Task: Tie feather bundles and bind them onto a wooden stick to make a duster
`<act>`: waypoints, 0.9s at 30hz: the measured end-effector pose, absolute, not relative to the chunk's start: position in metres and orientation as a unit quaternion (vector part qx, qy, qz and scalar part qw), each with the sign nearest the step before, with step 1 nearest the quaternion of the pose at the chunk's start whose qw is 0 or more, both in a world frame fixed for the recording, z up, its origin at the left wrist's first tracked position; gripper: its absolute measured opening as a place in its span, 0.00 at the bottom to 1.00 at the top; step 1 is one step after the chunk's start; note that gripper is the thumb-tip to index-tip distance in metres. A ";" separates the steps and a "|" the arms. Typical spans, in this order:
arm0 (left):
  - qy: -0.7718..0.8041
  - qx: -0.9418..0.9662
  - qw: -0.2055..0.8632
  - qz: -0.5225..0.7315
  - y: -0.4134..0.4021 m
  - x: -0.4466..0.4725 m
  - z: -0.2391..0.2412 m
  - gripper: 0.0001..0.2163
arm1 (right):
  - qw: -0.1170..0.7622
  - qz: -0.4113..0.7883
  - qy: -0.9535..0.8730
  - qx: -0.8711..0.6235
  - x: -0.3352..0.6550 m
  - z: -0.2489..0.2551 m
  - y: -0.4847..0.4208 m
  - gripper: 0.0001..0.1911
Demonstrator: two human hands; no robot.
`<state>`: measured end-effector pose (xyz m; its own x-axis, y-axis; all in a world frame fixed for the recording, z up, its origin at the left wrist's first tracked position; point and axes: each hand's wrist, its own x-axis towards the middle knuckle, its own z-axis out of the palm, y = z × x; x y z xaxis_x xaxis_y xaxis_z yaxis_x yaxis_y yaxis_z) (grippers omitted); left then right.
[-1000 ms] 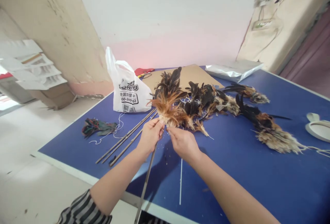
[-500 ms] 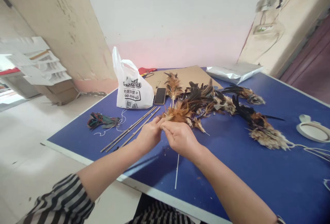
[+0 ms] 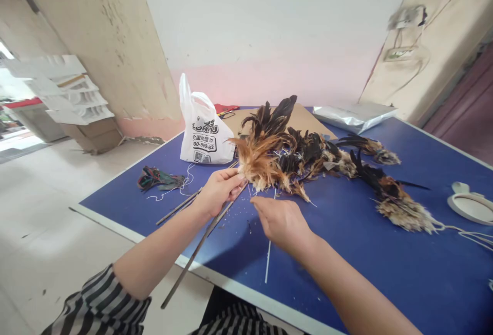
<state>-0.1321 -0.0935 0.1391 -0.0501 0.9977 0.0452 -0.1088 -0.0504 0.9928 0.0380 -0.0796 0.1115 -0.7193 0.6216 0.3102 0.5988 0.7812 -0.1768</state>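
My left hand [image 3: 221, 188] is closed around the upper part of a thin brown stick [image 3: 192, 258]. Orange-brown feathers [image 3: 256, 157] and tall black ones are bunched at the stick's top, so it looks like a feather duster. The stick's lower end slants down past the table's front edge. To the right, my right hand [image 3: 283, 224] is closed in a pinch, apart from the feathers. A faint thread [image 3: 249, 190] seems to run from the bunch to its fingertips. Beneath the hands, small scraps lie on the blue table [image 3: 327, 263], beside a thin white strip [image 3: 268, 263].
Loose feather bunches [image 3: 308, 150] lie behind my hands, and another with strings [image 3: 400, 204] at the right. A white plastic bag [image 3: 204, 137], dark tied feathers [image 3: 159, 178], another stick [image 3: 175, 211], cardboard [image 3: 308, 119], a silver packet [image 3: 354, 116] and a tape roll [image 3: 472, 204] share the table.
My right hand has come away from the left, down and right. The feather bunch has risen and turned upright, showing its black feathers, and the held stick now shows below my left hand.
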 end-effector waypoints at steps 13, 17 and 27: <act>0.536 0.768 -0.008 0.350 -0.105 -0.135 0.122 0.13 | 0.230 0.062 -0.934 -0.266 0.035 0.142 -0.075 0.11; 0.546 0.807 -0.074 0.213 -0.112 -0.139 0.128 0.20 | 0.246 0.108 -0.923 -0.275 0.039 0.159 -0.065 0.12; 0.504 0.848 -0.008 0.164 -0.127 -0.137 0.145 0.13 | 0.122 -0.084 -0.951 -0.271 0.034 0.185 -0.037 0.10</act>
